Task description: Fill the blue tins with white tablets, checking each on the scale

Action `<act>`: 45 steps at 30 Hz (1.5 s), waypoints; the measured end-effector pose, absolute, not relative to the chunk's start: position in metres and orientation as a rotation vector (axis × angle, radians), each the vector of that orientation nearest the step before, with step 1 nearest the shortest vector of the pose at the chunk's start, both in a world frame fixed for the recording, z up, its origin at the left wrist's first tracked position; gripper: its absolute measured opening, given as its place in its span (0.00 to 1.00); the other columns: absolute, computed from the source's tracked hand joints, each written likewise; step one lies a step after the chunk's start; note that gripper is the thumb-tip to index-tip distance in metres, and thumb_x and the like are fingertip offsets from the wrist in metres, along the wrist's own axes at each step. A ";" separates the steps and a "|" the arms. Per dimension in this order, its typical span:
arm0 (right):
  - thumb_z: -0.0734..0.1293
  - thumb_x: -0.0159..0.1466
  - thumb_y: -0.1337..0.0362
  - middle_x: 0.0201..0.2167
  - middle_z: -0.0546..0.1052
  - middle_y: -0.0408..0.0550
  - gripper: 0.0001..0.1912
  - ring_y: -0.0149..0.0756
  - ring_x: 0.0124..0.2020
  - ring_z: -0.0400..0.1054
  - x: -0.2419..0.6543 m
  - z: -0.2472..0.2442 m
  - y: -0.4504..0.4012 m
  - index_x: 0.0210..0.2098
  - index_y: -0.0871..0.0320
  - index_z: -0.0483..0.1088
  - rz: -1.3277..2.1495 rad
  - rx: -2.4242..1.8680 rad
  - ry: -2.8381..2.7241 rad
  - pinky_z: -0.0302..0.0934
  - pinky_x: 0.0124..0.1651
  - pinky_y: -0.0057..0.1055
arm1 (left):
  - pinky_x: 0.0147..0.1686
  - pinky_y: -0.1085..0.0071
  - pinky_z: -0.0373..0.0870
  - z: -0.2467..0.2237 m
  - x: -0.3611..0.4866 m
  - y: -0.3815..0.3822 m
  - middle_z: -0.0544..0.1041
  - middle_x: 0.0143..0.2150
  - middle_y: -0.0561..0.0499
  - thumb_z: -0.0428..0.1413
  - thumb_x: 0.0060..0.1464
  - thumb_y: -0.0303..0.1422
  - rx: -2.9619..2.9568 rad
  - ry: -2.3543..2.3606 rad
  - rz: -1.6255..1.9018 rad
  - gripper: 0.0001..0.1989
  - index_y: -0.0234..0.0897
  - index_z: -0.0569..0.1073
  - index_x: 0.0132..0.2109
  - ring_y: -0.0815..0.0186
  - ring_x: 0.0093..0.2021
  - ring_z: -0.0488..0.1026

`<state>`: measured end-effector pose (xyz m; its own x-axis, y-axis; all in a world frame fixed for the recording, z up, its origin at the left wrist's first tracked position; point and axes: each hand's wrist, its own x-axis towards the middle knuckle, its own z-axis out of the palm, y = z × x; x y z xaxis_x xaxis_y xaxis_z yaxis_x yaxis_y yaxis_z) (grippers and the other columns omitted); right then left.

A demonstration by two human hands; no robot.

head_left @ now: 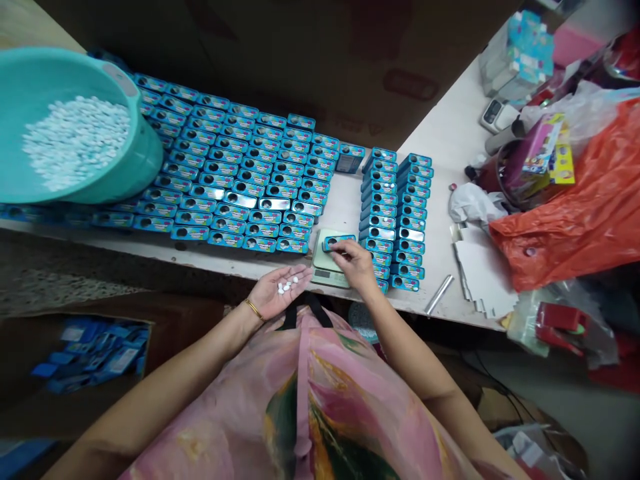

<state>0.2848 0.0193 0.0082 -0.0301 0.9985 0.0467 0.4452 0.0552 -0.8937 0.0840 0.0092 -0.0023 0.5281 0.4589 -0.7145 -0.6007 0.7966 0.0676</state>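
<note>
Blue oblong box [342,239] on flat pale-green scale [323,259] — likely light, stiff, grab its sides. Right hand [357,262] touches it, grip unclear — left hand [271,288] open.

White worktable [443,220], speckled floor [125,270], dark brown cardboard panel [300,60]

Far L: way's blocked by tub [145,160], then by packed tins [235,155]. Narrow gap's left behind scale [323,260], closed at back by one tin [349,162]. Passage on R's barred by 2 tin cols [379,208]. Wider strip of table [443,207] left open beyond, hemmed by bag [575,207] & cards [483,267], front part-blocked by tube [440,295].
</note>
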 end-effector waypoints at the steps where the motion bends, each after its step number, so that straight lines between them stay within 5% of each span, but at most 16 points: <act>1: 0.62 0.59 0.65 0.35 0.73 0.47 0.09 0.31 0.37 0.67 0.277 0.013 0.013 0.37 0.56 0.71 0.981 -1.423 -1.627 0.63 0.37 0.28 | 0.47 0.65 0.68 -0.003 0.083 0.006 0.75 0.43 0.35 0.47 0.54 0.26 -0.192 0.789 0.633 0.14 0.23 0.72 0.43 0.57 0.49 0.69; 6: 0.61 0.60 0.63 0.38 0.73 0.47 0.09 0.32 0.42 0.66 0.282 0.023 0.000 0.37 0.55 0.71 0.884 -1.409 -1.683 0.61 0.46 0.32 | 0.30 0.73 0.72 -0.013 0.068 -0.008 0.76 0.35 0.38 0.47 0.54 0.26 -0.170 0.832 0.545 0.12 0.24 0.73 0.39 0.62 0.35 0.74; 10: 0.60 0.61 0.62 0.39 0.72 0.49 0.11 0.35 0.42 0.66 0.340 0.017 0.012 0.39 0.56 0.70 0.576 -1.689 -1.474 0.62 0.42 0.34 | 0.22 0.78 0.68 -0.018 0.045 -0.011 0.75 0.33 0.39 0.48 0.52 0.21 -0.140 0.890 0.570 0.10 0.25 0.72 0.39 0.68 0.29 0.72; 16: 0.66 0.55 0.63 0.51 0.65 0.51 0.24 0.42 0.53 0.56 0.356 0.007 0.030 0.51 0.55 0.62 0.569 -1.717 -1.974 0.54 0.53 0.41 | 0.23 0.80 0.67 -0.020 0.031 -0.010 0.74 0.35 0.40 0.48 0.46 0.14 -0.041 0.981 0.609 0.15 0.26 0.71 0.41 0.70 0.30 0.71; 21: 0.67 0.53 0.66 0.55 0.60 0.52 0.31 0.46 0.54 0.53 0.326 -0.003 0.044 0.56 0.55 0.56 0.566 -1.768 -2.305 0.52 0.50 0.43 | 0.17 0.84 0.62 -0.019 0.035 -0.007 0.73 0.32 0.43 0.49 0.47 0.15 -0.083 0.980 0.651 0.16 0.29 0.70 0.43 0.73 0.26 0.69; 28: 0.63 0.58 0.66 0.47 0.68 0.51 0.22 0.43 0.46 0.58 0.323 0.000 0.069 0.52 0.55 0.60 0.458 -1.834 -2.484 0.55 0.44 0.36 | 0.16 0.84 0.62 -0.017 0.024 0.001 0.72 0.31 0.44 0.49 0.48 0.16 -0.085 1.031 0.708 0.15 0.29 0.70 0.43 0.73 0.25 0.69; 40: 0.57 0.60 0.69 0.49 0.65 0.55 0.20 0.44 0.48 0.57 0.343 -0.012 0.255 0.52 0.58 0.61 0.141 -2.113 -2.279 0.56 0.45 0.37 | 0.19 0.79 0.67 -0.012 0.014 -0.003 0.72 0.32 0.46 0.49 0.48 0.16 -0.154 1.187 0.884 0.17 0.34 0.70 0.45 0.72 0.26 0.70; 45: 0.55 0.62 0.68 0.52 0.64 0.54 0.18 0.43 0.51 0.55 0.371 -0.008 0.216 0.52 0.59 0.62 0.060 -1.996 -2.153 0.52 0.50 0.39 | 0.18 0.79 0.66 -0.009 0.019 0.005 0.72 0.31 0.46 0.48 0.49 0.16 -0.167 1.192 0.837 0.17 0.33 0.70 0.44 0.71 0.25 0.70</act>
